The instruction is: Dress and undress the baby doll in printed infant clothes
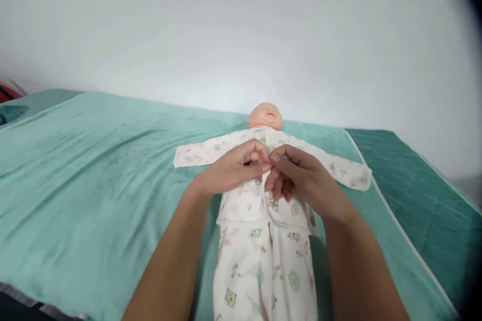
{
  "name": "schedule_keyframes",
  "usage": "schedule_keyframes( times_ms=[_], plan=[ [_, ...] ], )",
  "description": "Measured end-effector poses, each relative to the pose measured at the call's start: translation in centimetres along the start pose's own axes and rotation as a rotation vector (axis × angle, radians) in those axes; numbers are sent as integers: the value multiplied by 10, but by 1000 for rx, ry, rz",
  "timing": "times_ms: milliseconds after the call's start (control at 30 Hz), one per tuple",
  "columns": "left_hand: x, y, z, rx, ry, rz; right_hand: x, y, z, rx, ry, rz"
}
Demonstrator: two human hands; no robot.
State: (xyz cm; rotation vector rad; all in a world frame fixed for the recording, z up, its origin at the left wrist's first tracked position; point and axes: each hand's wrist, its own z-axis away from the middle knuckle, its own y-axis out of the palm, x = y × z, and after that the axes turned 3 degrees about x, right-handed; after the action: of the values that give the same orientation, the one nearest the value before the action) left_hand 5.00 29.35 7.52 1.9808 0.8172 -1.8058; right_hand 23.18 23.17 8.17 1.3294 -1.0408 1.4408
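Note:
A baby doll [265, 115] lies on its back, its head at the far end near the wall. It wears a white long-sleeved baby shirt [241, 210] with small animal prints, both sleeves spread wide, and matching trousers [244, 271]. Over the chest, my left hand [244, 163] pinches the shirt's front edge between thumb and fingers. Close beside it, my right hand [291, 170] also pinches the front opening, its other fingers curled downward. The fingertips of both hands nearly meet at the middle seam. Any fastener between them is hidden.
A light green blanket [94, 185] covers the bed under the doll. Darker green quilted bedding [425, 200] shows to the right. Behind stands a white wall [188, 45]. A red item [8, 93] sits at the far left edge.

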Motion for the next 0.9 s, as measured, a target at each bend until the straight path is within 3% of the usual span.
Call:
schedule_keyframes(
  times_ms=[400,900],
  plan=[
    [-3,1,2,-43,-105,-71,0,0,0,-14,6,-6],
    [-1,0,1,-24,-93,-94,-2,1,-1,-4,38,25]
  ],
)
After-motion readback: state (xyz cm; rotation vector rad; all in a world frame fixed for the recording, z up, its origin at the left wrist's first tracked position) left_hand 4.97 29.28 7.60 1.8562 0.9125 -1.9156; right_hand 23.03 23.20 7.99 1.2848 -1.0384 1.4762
